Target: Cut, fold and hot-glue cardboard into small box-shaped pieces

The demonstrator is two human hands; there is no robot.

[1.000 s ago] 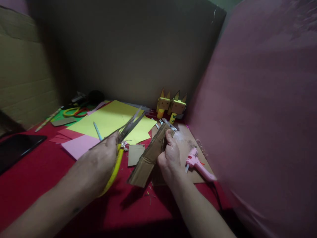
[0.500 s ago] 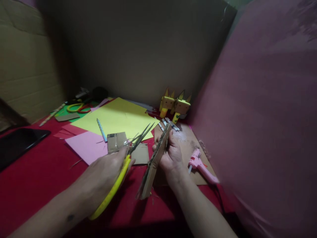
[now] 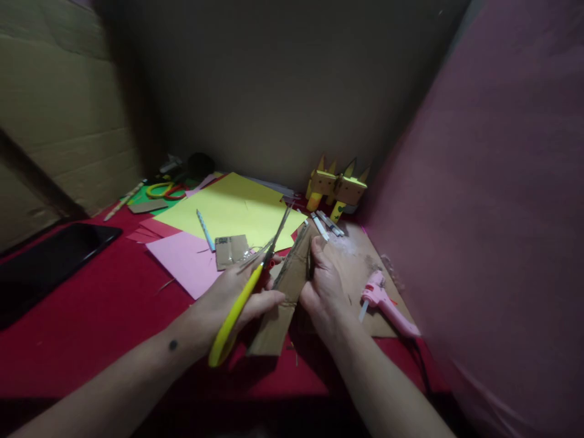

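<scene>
I see the cardboard strip [image 3: 292,277] above the red table [image 3: 104,310], the right hand's [image 3: 326,283] fingers gripping its right edge, the left thumb touching its face. Its long axis slants from near left to far right. The left hand [image 3: 216,303] clasps yellow-handled scissors [image 3: 237,313], blades pointing away; a pink glue gun [image 3: 376,289] lies right.

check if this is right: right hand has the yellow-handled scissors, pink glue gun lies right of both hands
No: the head view shows the yellow-handled scissors in the left hand; the right hand holds a cardboard strip. The pink glue gun does lie right of both hands.
</scene>
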